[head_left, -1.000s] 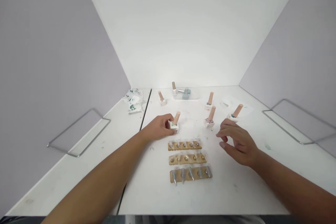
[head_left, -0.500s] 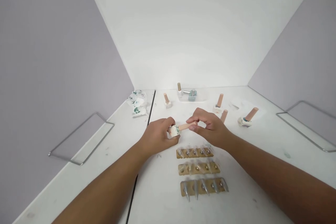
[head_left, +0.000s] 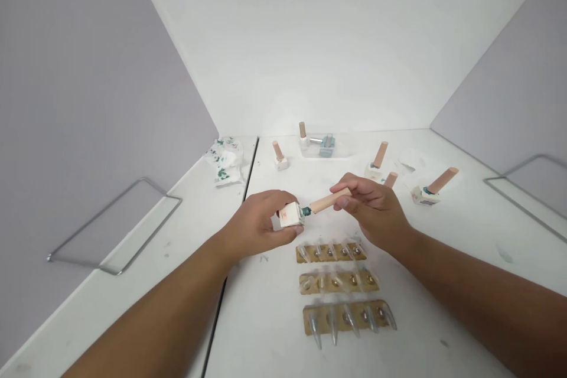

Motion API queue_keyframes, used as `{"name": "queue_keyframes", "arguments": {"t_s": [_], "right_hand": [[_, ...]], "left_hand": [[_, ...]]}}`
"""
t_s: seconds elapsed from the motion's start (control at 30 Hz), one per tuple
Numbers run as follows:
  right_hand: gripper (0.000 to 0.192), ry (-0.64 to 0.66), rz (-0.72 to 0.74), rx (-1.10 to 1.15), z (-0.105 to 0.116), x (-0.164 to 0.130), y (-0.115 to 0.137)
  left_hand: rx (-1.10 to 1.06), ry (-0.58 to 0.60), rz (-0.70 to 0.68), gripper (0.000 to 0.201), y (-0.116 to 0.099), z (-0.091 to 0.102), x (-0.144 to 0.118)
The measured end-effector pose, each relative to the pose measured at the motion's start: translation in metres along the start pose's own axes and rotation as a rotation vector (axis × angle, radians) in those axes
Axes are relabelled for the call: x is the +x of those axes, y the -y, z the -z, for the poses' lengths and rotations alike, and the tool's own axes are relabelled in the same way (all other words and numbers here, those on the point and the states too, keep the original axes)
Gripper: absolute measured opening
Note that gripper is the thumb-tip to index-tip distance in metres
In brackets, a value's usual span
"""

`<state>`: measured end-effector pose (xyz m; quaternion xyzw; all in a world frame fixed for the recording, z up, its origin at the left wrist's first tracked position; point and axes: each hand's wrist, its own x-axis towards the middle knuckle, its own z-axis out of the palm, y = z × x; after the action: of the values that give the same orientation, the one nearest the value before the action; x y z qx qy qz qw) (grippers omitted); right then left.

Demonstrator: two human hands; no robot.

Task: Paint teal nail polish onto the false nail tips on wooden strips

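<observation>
My left hand is closed around a small white square nail polish bottle, tilted with its teal-stained neck to the right. In my right hand, the fingertips pinch the far end of the long peach cap. That cap is drawn slightly off the bottle's neck, and its lower end stays close to it. Any brush is hidden. Below the hands lie three brown strips in rows, each bearing several clear pointed nail tips.
Several peach-capped bottles stand on the white table at right, another bottle at back left. A clear tray holds more bottles. Teal-stained tissue lies left, beyond a dark seam. Metal wire frames flank both sides.
The cap has come away from the bottle's neck, and the teal neck now shows. My right hand has moved a little right with the cap. The camera view has shifted slightly.
</observation>
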<state>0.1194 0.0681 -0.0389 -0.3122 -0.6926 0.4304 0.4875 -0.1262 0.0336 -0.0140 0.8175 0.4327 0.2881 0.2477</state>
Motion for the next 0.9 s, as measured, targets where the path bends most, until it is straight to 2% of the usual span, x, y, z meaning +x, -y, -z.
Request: {"name": "queue_keyframes", "arguments": {"t_s": [0.13, 0.3, 0.37, 0.47, 0.53, 0.63, 0.77, 0.9], "right_hand": [[0.024, -0.037, -0.018, 0.038, 0.0, -0.001, 0.002], [0.024, -0.018, 0.0, 0.093, 0.003, 0.0, 0.001], [0.022, 0.033, -0.007, 0.095, 0.004, 0.001, 0.001], [0.016, 0.186, -0.004, 0.034, 0.006, 0.001, 0.005], [0.012, 0.323, 0.062, -0.104, 0.007, 0.002, 0.008], [0.01, 0.442, 0.15, -0.257, 0.005, 0.005, 0.014], [0.012, 0.488, 0.198, -0.334, 0.001, 0.009, 0.021], [0.012, 0.432, 0.199, -0.359, 0.001, 0.008, 0.02]], "left_hand": [[-0.124, 0.031, 0.042, 0.025, 0.004, 0.003, -0.002], [-0.305, 0.091, 0.11, 0.031, 0.022, 0.008, 0.0], [-0.387, 0.126, 0.159, 0.032, 0.03, 0.009, 0.001], [-0.503, 0.174, 0.239, 0.032, 0.039, 0.009, 0.004], [-0.559, 0.182, 0.276, 0.033, 0.042, 0.01, 0.006], [-0.613, 0.174, 0.313, 0.033, 0.043, 0.01, 0.007], [-0.649, 0.196, 0.325, 0.029, 0.043, 0.011, 0.008], [-0.668, 0.206, 0.306, 0.026, 0.045, 0.01, 0.007]]}}
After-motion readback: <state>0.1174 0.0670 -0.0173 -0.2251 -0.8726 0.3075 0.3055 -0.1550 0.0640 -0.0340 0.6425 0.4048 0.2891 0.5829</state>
